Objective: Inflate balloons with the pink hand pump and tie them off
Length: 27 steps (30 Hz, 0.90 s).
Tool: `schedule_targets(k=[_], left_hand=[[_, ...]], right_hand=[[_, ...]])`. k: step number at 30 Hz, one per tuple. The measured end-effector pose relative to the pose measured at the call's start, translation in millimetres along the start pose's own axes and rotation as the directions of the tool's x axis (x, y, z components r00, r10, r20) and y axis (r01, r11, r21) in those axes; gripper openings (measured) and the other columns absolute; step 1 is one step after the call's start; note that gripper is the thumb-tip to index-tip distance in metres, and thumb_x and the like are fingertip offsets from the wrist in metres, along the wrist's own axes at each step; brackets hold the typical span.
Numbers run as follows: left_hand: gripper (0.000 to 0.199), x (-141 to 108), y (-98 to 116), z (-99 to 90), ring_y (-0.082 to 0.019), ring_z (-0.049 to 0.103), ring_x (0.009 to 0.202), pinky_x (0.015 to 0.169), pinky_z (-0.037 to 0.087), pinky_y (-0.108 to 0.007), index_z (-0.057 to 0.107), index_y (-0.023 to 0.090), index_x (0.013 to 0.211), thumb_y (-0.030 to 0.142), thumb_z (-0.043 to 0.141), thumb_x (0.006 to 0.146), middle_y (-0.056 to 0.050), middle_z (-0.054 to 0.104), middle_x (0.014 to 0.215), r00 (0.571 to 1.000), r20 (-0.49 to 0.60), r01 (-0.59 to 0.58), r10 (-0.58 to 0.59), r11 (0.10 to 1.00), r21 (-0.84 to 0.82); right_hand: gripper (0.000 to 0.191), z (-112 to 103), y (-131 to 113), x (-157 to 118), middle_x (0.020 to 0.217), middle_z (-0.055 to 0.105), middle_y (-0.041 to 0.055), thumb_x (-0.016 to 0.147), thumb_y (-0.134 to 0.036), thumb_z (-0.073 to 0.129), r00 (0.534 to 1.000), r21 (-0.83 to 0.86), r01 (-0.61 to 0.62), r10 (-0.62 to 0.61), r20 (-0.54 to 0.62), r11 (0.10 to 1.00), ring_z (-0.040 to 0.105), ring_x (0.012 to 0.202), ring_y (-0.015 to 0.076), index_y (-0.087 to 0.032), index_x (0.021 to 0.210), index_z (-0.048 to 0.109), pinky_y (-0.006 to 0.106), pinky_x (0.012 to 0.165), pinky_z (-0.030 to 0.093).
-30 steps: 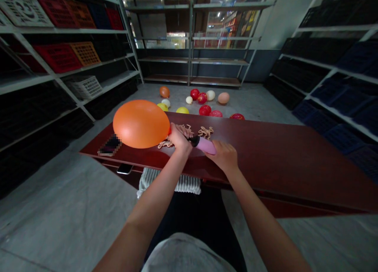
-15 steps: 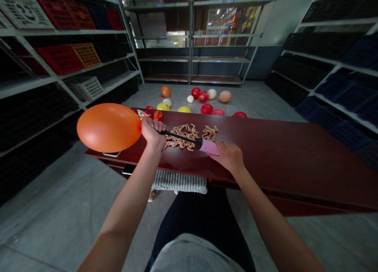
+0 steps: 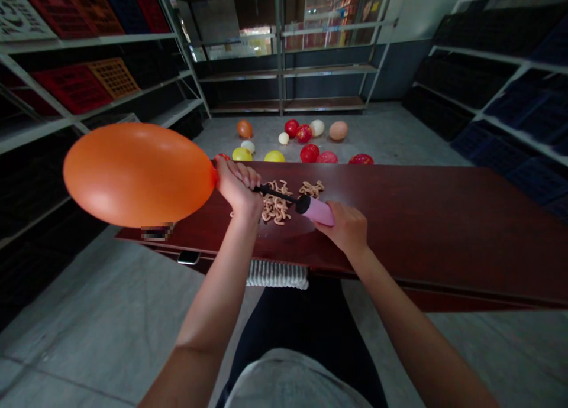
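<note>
A large orange balloon (image 3: 139, 174) hangs to the left, its neck gripped by my left hand (image 3: 238, 186) over the nozzle end of a hand balloon pump (image 3: 316, 210). The fingers hide the joint between neck and nozzle. My right hand (image 3: 346, 227) is closed around the pump's pink body. A black rod shows between the two hands. Below the pump, tan twisted strips (image 3: 276, 204) lie in a pile on the dark red table (image 3: 421, 219), with a smaller pile (image 3: 312, 188) to the right.
Several balloons, among them a yellow one (image 3: 274, 156) and a red one (image 3: 309, 153), lie on the floor beyond the table. Shelves with crates (image 3: 113, 77) line the left; a grey ribbed cloth (image 3: 277, 274) sits at the table's near edge.
The orange balloon has grown larger and extends further left. The pump's black rod shows shorter between my hands. My view has tilted slightly down.
</note>
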<state>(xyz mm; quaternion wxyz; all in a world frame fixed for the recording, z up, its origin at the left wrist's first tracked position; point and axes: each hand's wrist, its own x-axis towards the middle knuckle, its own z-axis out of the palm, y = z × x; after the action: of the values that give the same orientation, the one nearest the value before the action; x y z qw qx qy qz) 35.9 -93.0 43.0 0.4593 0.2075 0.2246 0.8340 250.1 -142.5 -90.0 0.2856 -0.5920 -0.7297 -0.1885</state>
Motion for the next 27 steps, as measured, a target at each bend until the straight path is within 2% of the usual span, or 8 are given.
schedule_targets(k=[6,10,13,19,23,27], left_hand=[[0.060,-30.6,-57.6,8.7,-0.007,0.022,0.029,0.035,0.018,-0.025,0.027,0.020,0.051,0.041,0.044,0.105,0.006,0.023,0.037,0.998,0.033,0.059,-0.058,0.998,-0.029],[0.059,-41.4,-75.8,5.1,-0.007,0.023,0.029,0.035,0.019,-0.024,0.028,0.020,0.053,0.042,0.042,0.105,0.007,0.025,0.037,0.989,0.023,0.144,-0.143,0.989,-0.040],[0.058,-37.2,-73.0,-3.3,-0.007,0.024,0.029,0.035,0.020,-0.024,0.026,0.020,0.053,0.041,0.039,0.106,0.006,0.025,0.038,0.984,0.001,0.177,-0.177,0.983,-0.047],[0.056,-20.2,-53.5,-24.6,-0.008,0.021,0.030,0.036,0.018,-0.024,0.022,0.020,0.053,0.032,0.036,0.106,0.006,0.022,0.038,0.971,-0.097,0.214,-0.220,0.974,-0.073],[0.052,-7.7,-35.1,-36.4,-0.007,0.022,0.030,0.038,0.017,-0.024,0.023,0.019,0.054,0.025,0.036,0.104,0.006,0.022,0.039,0.958,-0.172,0.218,-0.231,0.972,-0.092],[0.049,7.8,-10.7,-47.9,-0.007,0.021,0.031,0.039,0.016,-0.023,0.024,0.018,0.054,0.019,0.037,0.102,0.006,0.022,0.039,0.959,-0.180,0.202,-0.218,0.974,-0.106]], right_hand=[[0.044,0.2,-0.1,1.1,0.083,0.072,0.0079,0.085,-0.056,0.062,0.999,-0.002,-0.028,0.028,-0.040,1.000,0.059,0.070,0.0212,-0.017,0.103,0.068,0.032,0.066,0.031],[0.044,-0.2,-0.3,0.9,0.082,0.072,0.0069,0.083,-0.058,0.064,0.998,-0.027,-0.037,0.036,-0.051,0.999,0.059,0.069,0.0208,-0.017,0.099,0.068,0.032,0.066,0.031],[0.045,-0.3,-2.9,0.8,0.080,0.071,0.0058,0.084,-0.060,0.064,0.999,-0.029,0.001,-0.002,-0.033,1.000,0.060,0.069,0.0203,-0.017,0.099,0.068,0.032,0.066,0.031],[0.042,-2.8,-9.4,1.2,0.085,0.073,0.0059,0.086,-0.056,0.064,0.996,-0.032,0.083,-0.082,0.028,0.996,0.062,0.071,0.0205,-0.018,0.103,0.068,0.032,0.067,0.032],[0.040,-4.1,-8.8,1.2,0.086,0.074,0.0070,0.086,-0.053,0.064,0.991,-0.045,0.132,-0.130,0.037,0.990,0.064,0.074,0.0210,-0.017,0.105,0.067,0.032,0.068,0.033],[0.040,-3.2,-8.2,1.1,0.084,0.073,0.0060,0.085,-0.051,0.067,0.979,-0.078,0.202,-0.202,0.008,0.976,0.066,0.074,0.0213,-0.017,0.106,0.067,0.032,0.070,0.036]])
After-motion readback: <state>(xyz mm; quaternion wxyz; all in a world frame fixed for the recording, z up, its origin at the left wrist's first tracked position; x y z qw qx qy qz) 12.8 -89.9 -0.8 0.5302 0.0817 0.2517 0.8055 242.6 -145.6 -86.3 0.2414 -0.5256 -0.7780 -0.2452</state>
